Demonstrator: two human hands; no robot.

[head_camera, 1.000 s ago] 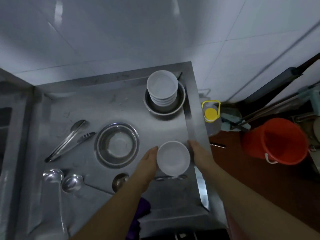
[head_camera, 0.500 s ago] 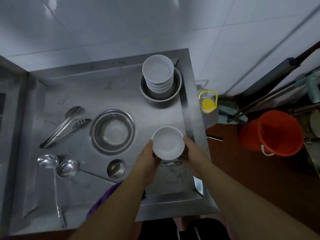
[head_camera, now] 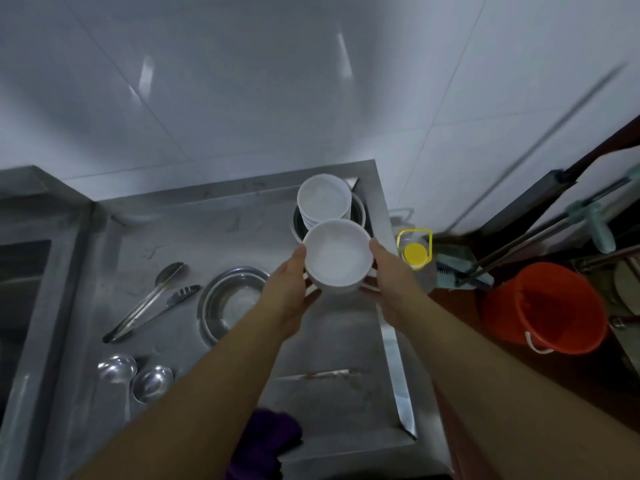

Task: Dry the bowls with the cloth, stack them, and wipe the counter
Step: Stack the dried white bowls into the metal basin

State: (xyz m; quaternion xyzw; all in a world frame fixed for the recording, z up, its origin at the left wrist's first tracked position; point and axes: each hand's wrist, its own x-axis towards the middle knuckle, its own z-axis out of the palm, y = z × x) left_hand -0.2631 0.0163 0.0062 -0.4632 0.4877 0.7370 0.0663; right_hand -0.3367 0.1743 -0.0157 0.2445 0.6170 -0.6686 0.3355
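Cradling a white bowl [head_camera: 336, 255] between left hand [head_camera: 290, 294] and right hand [head_camera: 391, 277], fingers curled round its sides, we judge stacking is in hand: next, centre it over the bowl stack [head_camera: 323, 200].

On the steel surface lie tongs [head_camera: 149, 303], two ladles [head_camera: 135, 375] and a metal basin [head_camera: 230, 303]. An orange bucket [head_camera: 543, 306] stands on the floor.

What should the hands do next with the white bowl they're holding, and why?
Probably carry the white bowl a little farther back and lower it onto the stack of white bowls. Left hand and right hand hold it in the air just in front of that stack, mouth up like the others.
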